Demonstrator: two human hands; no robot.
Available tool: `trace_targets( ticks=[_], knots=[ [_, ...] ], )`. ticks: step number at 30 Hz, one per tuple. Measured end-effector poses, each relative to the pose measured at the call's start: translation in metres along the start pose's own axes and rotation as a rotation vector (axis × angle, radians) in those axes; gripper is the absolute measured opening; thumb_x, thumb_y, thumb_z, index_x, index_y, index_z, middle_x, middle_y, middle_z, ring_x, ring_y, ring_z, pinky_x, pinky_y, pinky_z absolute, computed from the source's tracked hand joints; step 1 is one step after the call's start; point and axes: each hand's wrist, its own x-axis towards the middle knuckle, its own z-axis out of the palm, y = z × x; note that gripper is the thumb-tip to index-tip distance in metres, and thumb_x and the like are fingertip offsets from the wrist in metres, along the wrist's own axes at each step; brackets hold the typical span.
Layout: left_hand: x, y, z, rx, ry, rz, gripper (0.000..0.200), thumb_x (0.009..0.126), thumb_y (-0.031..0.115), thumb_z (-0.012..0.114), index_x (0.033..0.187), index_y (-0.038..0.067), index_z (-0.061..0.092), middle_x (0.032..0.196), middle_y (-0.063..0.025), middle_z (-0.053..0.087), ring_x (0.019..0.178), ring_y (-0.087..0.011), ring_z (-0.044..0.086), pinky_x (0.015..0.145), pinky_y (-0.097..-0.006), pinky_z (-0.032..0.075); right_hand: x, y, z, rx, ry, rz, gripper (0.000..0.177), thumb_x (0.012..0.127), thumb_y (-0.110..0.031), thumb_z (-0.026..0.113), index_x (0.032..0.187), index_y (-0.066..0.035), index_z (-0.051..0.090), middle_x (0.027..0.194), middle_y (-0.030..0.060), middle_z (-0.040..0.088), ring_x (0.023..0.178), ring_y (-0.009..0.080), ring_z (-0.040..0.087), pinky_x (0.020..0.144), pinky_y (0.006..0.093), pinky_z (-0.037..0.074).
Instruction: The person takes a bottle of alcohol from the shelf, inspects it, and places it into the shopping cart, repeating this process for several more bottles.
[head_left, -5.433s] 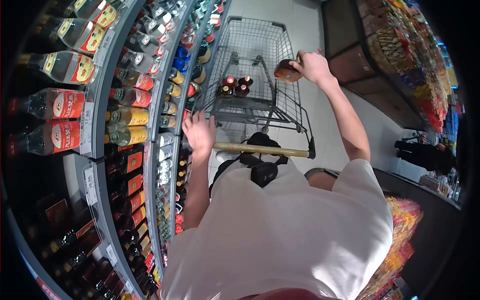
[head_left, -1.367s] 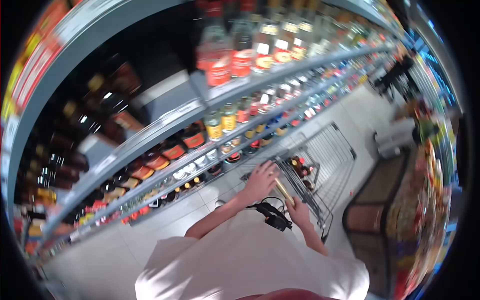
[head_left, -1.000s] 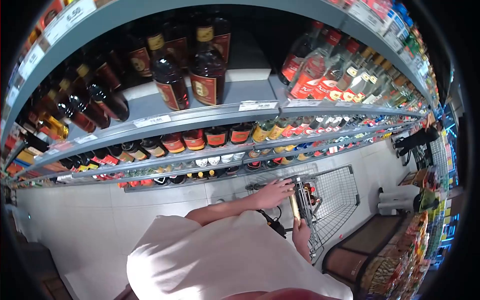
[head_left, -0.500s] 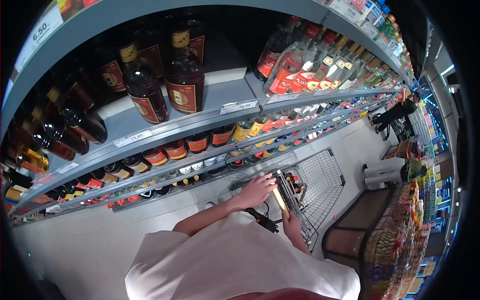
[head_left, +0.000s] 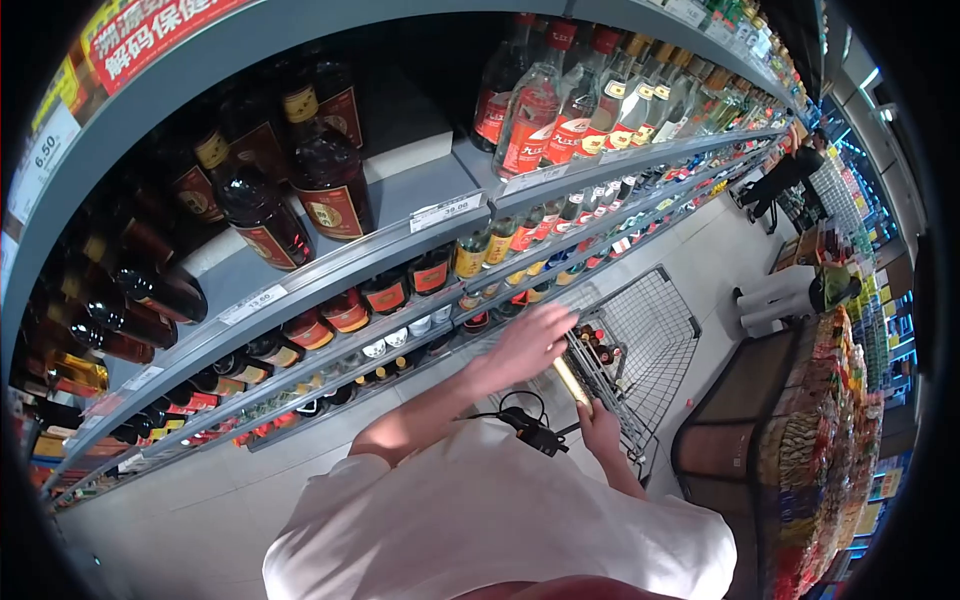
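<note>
A: Right hand?
B: Grip closed round the pale cart handle, toward its right end.

A: Left hand?
B: Grip open, nothing in it. Blurred, above the handle's left end; contact, cannot tell.

A: Shopping cart?
B: Ahead of the wearer, beside the liquor shelving. Dark bottles with red caps sit at the basket's handle end.

A: Managing the cart well, your judgement?
B: One-handed hold off centre may let it swing; keep the right wrist firm and push level. Small, slow corrections, since loose glass could knock together. Left forearm best kept clear of the shelf edge, where red-labelled brown bottles stand close to the lip.
</note>
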Motion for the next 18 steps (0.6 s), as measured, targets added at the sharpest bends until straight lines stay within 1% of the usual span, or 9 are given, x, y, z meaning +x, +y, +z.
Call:
trace_targets(
  ticks=[2, 4, 6, 8, 9, 11, 12, 14, 18],
  knots=[
    [0.036, 0.025, -0.066, 0.064, 0.372, 0.081, 0.046, 0.095, 0.013, 0.069, 0.139, 0.0, 0.062, 0.141, -0.022, 0.064, 0.135, -0.039, 0.058, 0.116, -0.0479, 0.045, 0.0, 0.004, -0.001, -0.009, 0.011, -0.003, 0.048, 0.106, -0.049, 0.058, 0.088, -0.005, 0.055, 0.064, 0.0224, 0.062, 0.067, 0.0482, 0.066, 0.06, 0.0577, 0.047],
    [0.069, 0.033, -0.135, 0.206, 0.664, 0.159, 0.048, 0.096, 0.013, 0.07, 0.141, -0.003, 0.06, 0.137, -0.0231, 0.065, 0.129, -0.0404, 0.061, 0.113, -0.0488, 0.047, 0.001, 0.007, -0.001, -0.023, 0.058, -0.024, 0.049, 0.106, -0.05, 0.059, 0.086, -0.006, 0.053, 0.063, 0.021, 0.062, 0.066, 0.0464, 0.066, 0.061, 0.0574, 0.049],
    [0.097, 0.032, -0.178, 0.357, 0.841, 0.095, 0.054, 0.098, 0.017, 0.071, 0.143, -0.007, 0.055, 0.139, -0.0256, 0.062, 0.125, -0.0413, 0.062, 0.111, -0.0492, 0.047, 0.002, 0.009, -0.004, -0.012, 0.07, -0.026, 0.046, 0.105, -0.049, 0.061, 0.088, -0.007, 0.057, 0.068, 0.0236, 0.067, 0.07, 0.0484, 0.069, 0.064, 0.0582, 0.052],
    [0.117, 0.015, -0.199, 0.486, 0.888, 0.066, 0.072, 0.095, 0.029, 0.077, 0.148, -0.009, 0.047, 0.14, -0.0271, 0.059, 0.12, -0.0419, 0.063, 0.108, -0.0488, 0.049, 0.004, 0.014, -0.003, -0.001, 0.113, -0.04, 0.045, 0.105, -0.048, 0.061, 0.088, -0.007, 0.056, 0.065, 0.0199, 0.064, 0.068, 0.0463, 0.067, 0.063, 0.058, 0.05],
    [0.124, 0.01, -0.201, 0.486, 0.878, 0.077, 0.072, 0.095, 0.029, 0.077, 0.148, -0.009, 0.047, 0.14, -0.0271, 0.059, 0.12, -0.0419, 0.063, 0.108, -0.0488, 0.049, 0.006, 0.015, -0.004, -0.01, 0.111, -0.028, 0.043, 0.105, -0.048, 0.061, 0.089, -0.008, 0.057, 0.067, 0.0203, 0.065, 0.069, 0.0465, 0.068, 0.065, 0.0582, 0.051],
    [0.136, 0.002, -0.198, 0.515, 0.749, -0.216, 0.092, 0.089, 0.042, 0.082, 0.152, -0.01, 0.041, 0.138, -0.0282, 0.057, 0.12, -0.0415, 0.063, 0.103, -0.0484, 0.052, 0.009, 0.018, -0.004, -0.009, 0.117, -0.004, 0.042, 0.105, -0.048, 0.061, 0.091, -0.008, 0.059, 0.068, 0.0207, 0.066, 0.071, 0.0468, 0.068, 0.066, 0.0585, 0.052],
    [0.14, 0.002, -0.196, 0.513, 0.742, -0.203, 0.092, 0.089, 0.042, 0.082, 0.152, -0.01, 0.041, 0.138, -0.0282, 0.057, 0.12, -0.0415, 0.063, 0.103, -0.0484, 0.052, 0.011, 0.021, -0.003, -0.038, 0.123, 0.002, 0.042, 0.104, -0.048, 0.062, 0.092, -0.008, 0.059, 0.07, 0.0212, 0.067, 0.072, 0.0469, 0.069, 0.068, 0.0585, 0.052],
    [0.145, 0.002, -0.194, 0.468, 0.709, -0.312, 0.105, 0.083, 0.05, 0.086, 0.155, -0.009, 0.038, 0.131, -0.0276, 0.061, 0.12, -0.0417, 0.065, 0.098, -0.0486, 0.055, 0.012, 0.026, -0.003, -0.064, 0.13, 0.012, 0.041, 0.104, -0.048, 0.062, 0.093, -0.008, 0.06, 0.071, 0.0216, 0.068, 0.073, 0.0471, 0.069, 0.069, 0.0586, 0.053],
    [0.15, -0.003, -0.191, 0.429, 0.692, -0.331, 0.099, 0.085, 0.047, 0.084, 0.154, -0.008, 0.039, 0.123, -0.0285, 0.066, 0.114, -0.0445, 0.068, 0.096, -0.05, 0.056, 0.017, 0.025, -0.013, -0.067, 0.145, -0.003, 0.041, 0.103, -0.049, 0.062, 0.097, -0.008, 0.062, 0.069, 0.0214, 0.068, 0.068, 0.0466, 0.069, 0.067, 0.0585, 0.053]
  ],
)
